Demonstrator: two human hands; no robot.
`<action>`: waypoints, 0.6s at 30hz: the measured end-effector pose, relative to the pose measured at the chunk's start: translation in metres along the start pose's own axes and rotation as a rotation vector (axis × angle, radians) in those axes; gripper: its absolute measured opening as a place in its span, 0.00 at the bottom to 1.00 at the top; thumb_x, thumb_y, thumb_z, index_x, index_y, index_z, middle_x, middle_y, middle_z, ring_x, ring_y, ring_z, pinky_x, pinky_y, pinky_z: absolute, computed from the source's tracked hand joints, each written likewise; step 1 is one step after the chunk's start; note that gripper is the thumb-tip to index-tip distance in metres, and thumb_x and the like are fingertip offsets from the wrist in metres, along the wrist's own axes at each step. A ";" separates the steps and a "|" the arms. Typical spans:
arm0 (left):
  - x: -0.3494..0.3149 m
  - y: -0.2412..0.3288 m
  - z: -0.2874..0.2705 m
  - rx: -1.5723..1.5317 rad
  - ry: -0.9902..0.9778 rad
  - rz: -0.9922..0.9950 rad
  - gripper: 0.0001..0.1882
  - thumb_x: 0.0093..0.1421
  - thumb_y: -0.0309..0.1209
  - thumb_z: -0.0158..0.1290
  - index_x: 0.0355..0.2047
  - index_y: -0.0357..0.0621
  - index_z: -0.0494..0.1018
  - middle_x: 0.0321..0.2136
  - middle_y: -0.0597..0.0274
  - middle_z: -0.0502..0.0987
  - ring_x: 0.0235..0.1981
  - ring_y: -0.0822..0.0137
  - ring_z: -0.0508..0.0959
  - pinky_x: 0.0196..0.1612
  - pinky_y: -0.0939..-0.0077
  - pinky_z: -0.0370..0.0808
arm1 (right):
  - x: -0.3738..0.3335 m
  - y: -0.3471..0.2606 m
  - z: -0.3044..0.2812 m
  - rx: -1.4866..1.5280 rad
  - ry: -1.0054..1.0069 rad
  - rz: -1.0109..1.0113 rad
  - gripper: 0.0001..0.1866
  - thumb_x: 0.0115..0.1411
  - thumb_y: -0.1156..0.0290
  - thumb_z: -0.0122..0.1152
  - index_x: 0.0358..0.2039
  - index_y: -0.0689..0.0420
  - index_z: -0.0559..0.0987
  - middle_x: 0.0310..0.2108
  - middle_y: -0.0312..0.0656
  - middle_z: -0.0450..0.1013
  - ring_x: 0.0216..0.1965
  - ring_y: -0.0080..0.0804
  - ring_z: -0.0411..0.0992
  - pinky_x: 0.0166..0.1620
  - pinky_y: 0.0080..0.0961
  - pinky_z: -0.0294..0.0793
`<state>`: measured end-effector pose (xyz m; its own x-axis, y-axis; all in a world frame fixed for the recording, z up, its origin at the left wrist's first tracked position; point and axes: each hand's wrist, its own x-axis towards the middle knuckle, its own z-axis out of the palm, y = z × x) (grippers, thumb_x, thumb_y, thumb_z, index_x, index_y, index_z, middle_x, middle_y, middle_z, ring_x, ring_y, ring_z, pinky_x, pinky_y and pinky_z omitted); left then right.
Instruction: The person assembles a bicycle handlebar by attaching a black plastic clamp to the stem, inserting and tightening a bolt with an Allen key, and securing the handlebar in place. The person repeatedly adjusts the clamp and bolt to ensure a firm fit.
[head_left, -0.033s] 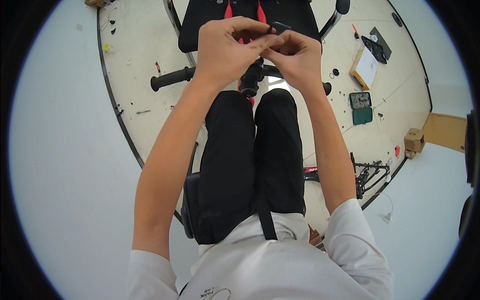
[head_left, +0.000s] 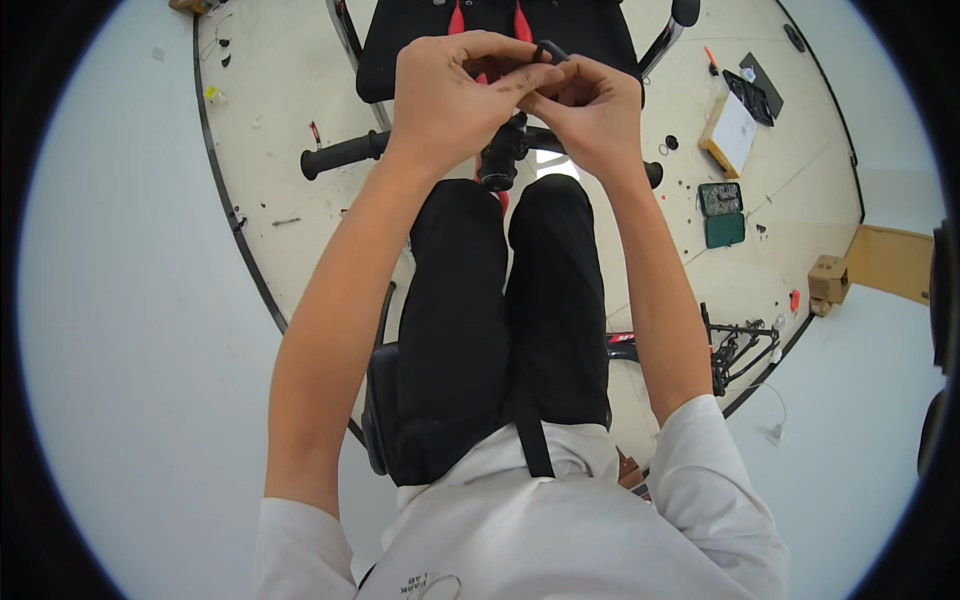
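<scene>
My left hand (head_left: 445, 100) and my right hand (head_left: 597, 108) meet above a bicycle handlebar. Thumbs and fingers of both are pinched around a small black part (head_left: 553, 52); only its upper end shows, so I cannot tell its exact kind. Just below the hands is the handlebar's black stem (head_left: 498, 160). Its left rubber grip (head_left: 343, 158) sticks out past my left wrist, while the right grip is mostly hidden behind my right wrist. Red tubes (head_left: 523, 22) of the bike rest against a black chair seat (head_left: 395, 60) beyond my hands.
On the floor to the right lie a green case of small parts (head_left: 724, 230), a white-topped box (head_left: 730, 137) and a black tool case (head_left: 752, 98). A black bike frame (head_left: 735, 350) is beside my right elbow. A cardboard box (head_left: 828, 280) stands by the right wall.
The small black part has tilted and shows a little more above my fingertips. Both hands have shifted very slightly and keep their pinch.
</scene>
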<state>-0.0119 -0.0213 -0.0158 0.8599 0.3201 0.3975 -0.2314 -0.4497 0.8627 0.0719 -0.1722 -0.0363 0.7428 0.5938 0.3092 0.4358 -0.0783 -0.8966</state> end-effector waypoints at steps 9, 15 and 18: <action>0.000 -0.011 0.003 -0.091 -0.061 0.097 0.14 0.63 0.23 0.60 0.49 0.38 0.81 0.38 0.65 0.84 0.36 0.78 0.79 0.41 0.84 0.76 | 0.006 0.005 -0.009 0.153 -0.105 0.023 0.12 0.57 0.76 0.69 0.41 0.65 0.85 0.29 0.38 0.82 0.21 0.12 0.70 0.23 0.14 0.67; 0.000 0.003 0.001 -0.116 0.033 -0.007 0.11 0.58 0.22 0.64 0.43 0.36 0.82 0.33 0.60 0.84 0.33 0.75 0.82 0.37 0.82 0.80 | 0.002 0.015 -0.001 0.126 0.050 -0.031 0.08 0.52 0.74 0.76 0.29 0.62 0.84 0.22 0.30 0.77 0.19 0.07 0.60 0.22 0.11 0.56; 0.007 0.001 0.002 -0.102 0.052 -0.027 0.09 0.57 0.25 0.66 0.38 0.35 0.83 0.29 0.60 0.84 0.31 0.74 0.83 0.37 0.81 0.81 | 0.000 0.009 0.007 0.092 0.037 0.013 0.10 0.51 0.72 0.76 0.28 0.61 0.82 0.21 0.28 0.75 0.18 0.08 0.61 0.21 0.11 0.56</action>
<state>-0.0051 -0.0216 -0.0126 0.8421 0.3754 0.3872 -0.2558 -0.3541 0.8995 0.0721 -0.1669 -0.0467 0.7671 0.5633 0.3070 0.3787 -0.0114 -0.9254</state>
